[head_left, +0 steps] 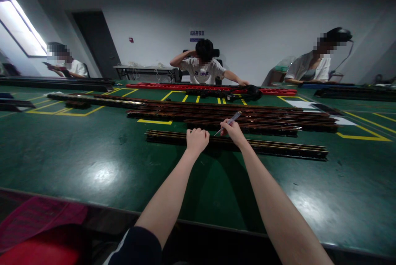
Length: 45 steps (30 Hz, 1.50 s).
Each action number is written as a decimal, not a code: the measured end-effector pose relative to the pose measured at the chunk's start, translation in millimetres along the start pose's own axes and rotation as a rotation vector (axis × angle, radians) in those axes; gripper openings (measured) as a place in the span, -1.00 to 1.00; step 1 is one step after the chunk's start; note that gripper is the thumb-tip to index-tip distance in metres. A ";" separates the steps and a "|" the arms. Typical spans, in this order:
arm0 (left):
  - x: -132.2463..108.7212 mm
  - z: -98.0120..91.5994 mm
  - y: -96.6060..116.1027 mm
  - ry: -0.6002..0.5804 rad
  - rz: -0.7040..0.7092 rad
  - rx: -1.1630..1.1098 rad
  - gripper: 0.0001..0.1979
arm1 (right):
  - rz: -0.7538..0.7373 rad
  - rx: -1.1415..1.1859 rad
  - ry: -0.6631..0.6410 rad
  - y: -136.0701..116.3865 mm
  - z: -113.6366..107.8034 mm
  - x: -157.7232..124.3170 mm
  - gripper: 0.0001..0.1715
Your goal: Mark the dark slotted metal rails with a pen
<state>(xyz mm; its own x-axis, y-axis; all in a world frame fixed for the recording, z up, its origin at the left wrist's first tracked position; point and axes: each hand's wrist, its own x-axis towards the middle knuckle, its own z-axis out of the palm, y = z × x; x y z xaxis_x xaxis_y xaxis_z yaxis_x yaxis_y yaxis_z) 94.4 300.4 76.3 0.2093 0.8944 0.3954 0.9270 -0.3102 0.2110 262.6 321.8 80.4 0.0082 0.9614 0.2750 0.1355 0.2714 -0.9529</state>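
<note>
Green desk (77,162) bears dark, gold-edged rail (278,148), thin, long axis left-right, lying crosswise ahead of both arms. On rail: left hand (197,139) clenched to fist, touching it; right hand (234,132) beside, pinching pen-like tool (230,121), tip slanting down toward rail. Behind rail: more rails (247,114) stacked.

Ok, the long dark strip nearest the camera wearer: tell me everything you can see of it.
The nearest strip is long, narrow and dark, with brownish, metal-looking lines running its length. It lies flat on the green table, slightly apart from the stack of similar strips behind it. The left hand, closed in a fist, rests on its middle. The right hand, just beside, holds a clear pen-like tool with its tip pointing down at the strip.
</note>
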 end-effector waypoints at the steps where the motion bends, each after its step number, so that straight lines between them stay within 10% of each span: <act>1: 0.2 0.9 -0.1 -0.011 0.000 -0.003 -0.52 | 0.003 0.000 -0.002 -0.5 0.2 -0.2 -0.64; 45: 5.1 -6.6 -21.2 -0.031 -0.211 -0.098 -0.55 | 0.045 0.013 0.035 11.5 -6.0 10.2 -0.68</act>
<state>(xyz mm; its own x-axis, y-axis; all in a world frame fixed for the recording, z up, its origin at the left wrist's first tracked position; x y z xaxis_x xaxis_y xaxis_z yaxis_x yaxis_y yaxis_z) 73.8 309.4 79.7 0.0250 0.9518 0.3058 0.9167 -0.1438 0.3727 270.2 334.5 73.0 0.0488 0.9705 0.2361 0.1217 0.2288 -0.9658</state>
